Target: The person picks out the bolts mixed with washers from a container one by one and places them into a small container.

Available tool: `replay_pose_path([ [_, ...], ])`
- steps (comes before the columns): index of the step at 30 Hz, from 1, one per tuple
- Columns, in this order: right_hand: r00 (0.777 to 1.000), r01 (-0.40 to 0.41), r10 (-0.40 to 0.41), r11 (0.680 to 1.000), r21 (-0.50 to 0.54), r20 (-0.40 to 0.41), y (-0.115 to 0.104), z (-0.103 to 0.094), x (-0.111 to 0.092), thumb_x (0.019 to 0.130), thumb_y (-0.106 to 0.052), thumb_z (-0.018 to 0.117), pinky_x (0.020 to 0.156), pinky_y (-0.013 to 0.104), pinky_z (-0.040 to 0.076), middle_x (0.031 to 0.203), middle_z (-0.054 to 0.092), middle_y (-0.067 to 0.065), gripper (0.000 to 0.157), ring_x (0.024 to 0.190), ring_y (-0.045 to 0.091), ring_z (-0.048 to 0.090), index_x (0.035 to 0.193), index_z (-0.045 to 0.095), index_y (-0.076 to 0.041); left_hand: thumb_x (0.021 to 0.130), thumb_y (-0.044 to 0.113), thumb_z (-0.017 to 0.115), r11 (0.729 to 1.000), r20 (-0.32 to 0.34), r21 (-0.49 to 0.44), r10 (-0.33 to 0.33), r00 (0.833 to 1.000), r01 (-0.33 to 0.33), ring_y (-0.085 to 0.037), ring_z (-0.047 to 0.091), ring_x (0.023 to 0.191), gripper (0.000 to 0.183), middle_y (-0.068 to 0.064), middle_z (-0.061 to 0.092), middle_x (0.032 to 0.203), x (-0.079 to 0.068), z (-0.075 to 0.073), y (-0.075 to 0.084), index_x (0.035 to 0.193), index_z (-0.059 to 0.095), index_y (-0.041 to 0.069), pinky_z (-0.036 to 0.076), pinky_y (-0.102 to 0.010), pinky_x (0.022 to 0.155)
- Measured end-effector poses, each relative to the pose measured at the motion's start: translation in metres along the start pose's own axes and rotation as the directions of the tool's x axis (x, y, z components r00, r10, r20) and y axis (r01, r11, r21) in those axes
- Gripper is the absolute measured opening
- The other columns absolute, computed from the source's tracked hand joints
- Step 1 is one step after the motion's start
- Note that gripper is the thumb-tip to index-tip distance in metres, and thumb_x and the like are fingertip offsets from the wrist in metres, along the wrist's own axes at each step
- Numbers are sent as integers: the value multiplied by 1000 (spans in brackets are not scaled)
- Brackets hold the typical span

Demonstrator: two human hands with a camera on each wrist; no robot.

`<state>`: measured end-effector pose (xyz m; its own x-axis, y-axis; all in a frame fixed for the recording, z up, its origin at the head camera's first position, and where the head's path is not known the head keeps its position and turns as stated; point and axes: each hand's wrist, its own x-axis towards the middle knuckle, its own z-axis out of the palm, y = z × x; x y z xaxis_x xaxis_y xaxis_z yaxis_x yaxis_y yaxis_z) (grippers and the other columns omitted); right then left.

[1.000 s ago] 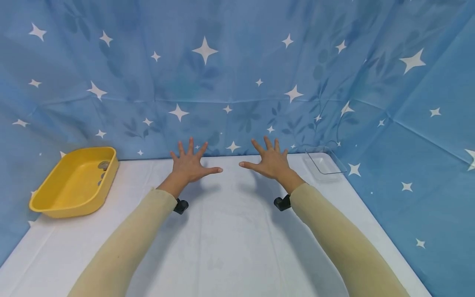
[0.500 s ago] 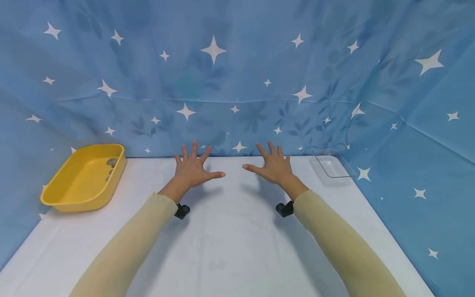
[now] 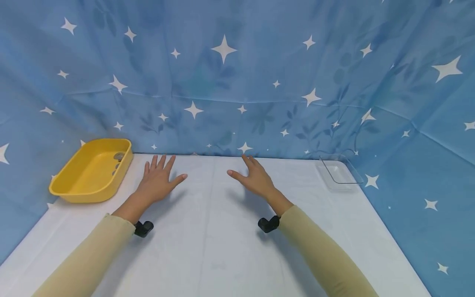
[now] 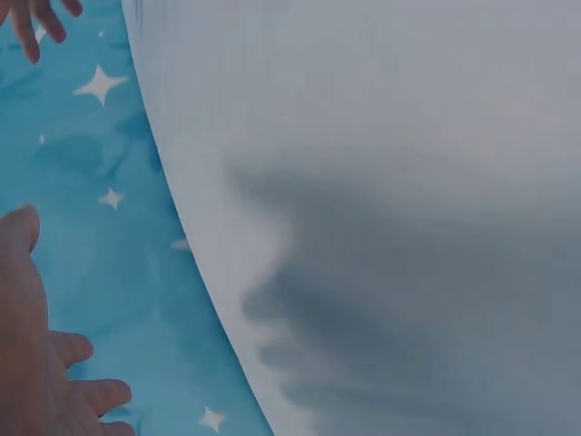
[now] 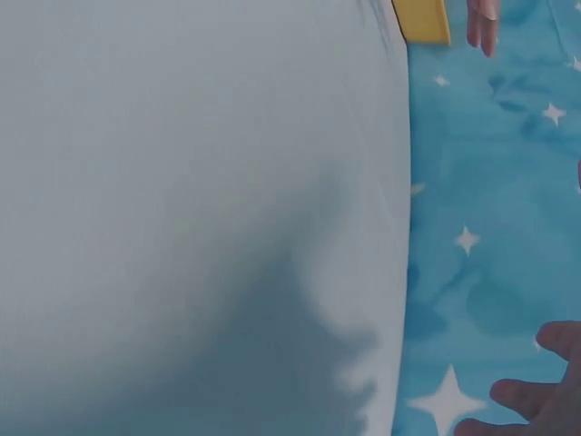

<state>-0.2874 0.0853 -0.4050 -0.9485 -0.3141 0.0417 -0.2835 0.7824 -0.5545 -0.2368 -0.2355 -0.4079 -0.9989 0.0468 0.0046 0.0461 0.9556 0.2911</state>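
Note:
My left hand [image 3: 156, 181] hovers over the white table with its fingers straight, holding nothing. It is nearest to a yellow plastic basin [image 3: 87, 169], which stands to its left and has a few grey round marks or holes on its right wall. Over the middle of the table, my right hand [image 3: 257, 177] has its thumb held away from the fingers and also holds nothing. A clear, shallow rectangular container [image 3: 338, 176] sits at the back right. In the left wrist view, the left hand [image 4: 41, 363] shows at the lower left edge, its shadow on the cloth.
White cloth [image 3: 230, 247] covers the table. A blue curtain [image 3: 237, 74] with white stars hangs behind the back edge and along both sides. Each wrist wears a small black camera, such as the left one [image 3: 144, 228].
Both hands have come back from the curtain toward me. The left hand has moved left toward the basin and its fingers are less spread. The whole head view has shifted slightly.

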Motion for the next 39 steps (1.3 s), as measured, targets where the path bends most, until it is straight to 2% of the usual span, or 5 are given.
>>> replay_pose_path([
  [8,1000,14,-13,993,121,-3,-23,34,4,90,-73,51,123,60,31,169,26,7,93,155,30,29,164,18,-28,104,60,36,997,-98,-51,-62,993,57,-49,4,155,86,-31,16,165,-31,-20,-49,161,14,0,5,-68,125],
  [17,998,62,-67,970,236,13,-56,59,10,91,-69,54,127,54,28,168,28,3,91,156,26,26,164,18,-27,108,45,34,983,-244,-100,-177,954,157,-53,12,152,73,-35,24,160,-58,-35,-103,160,15,-4,7,-70,124],
  [22,996,77,-89,950,303,26,-73,75,11,92,-66,55,127,53,28,168,28,3,90,156,26,26,163,20,-24,106,30,39,951,-347,-121,-311,885,286,-56,28,143,65,-37,34,152,-68,-37,-133,158,19,-4,19,-70,121],
  [28,990,97,-126,930,355,61,-96,91,13,94,-63,57,127,54,28,169,27,5,86,157,28,25,163,21,-27,103,13,37,905,-437,-260,-422,795,337,-55,29,141,58,-38,32,152,-74,-41,-163,155,24,-8,24,-68,120],
  [39,974,121,-188,902,415,125,-134,121,12,95,-62,56,127,49,29,168,29,0,83,156,23,27,163,21,-29,98,4,27,726,-311,-530,-647,696,438,-48,19,151,64,-30,13,165,-78,-42,-193,160,11,-3,17,-59,128],
])
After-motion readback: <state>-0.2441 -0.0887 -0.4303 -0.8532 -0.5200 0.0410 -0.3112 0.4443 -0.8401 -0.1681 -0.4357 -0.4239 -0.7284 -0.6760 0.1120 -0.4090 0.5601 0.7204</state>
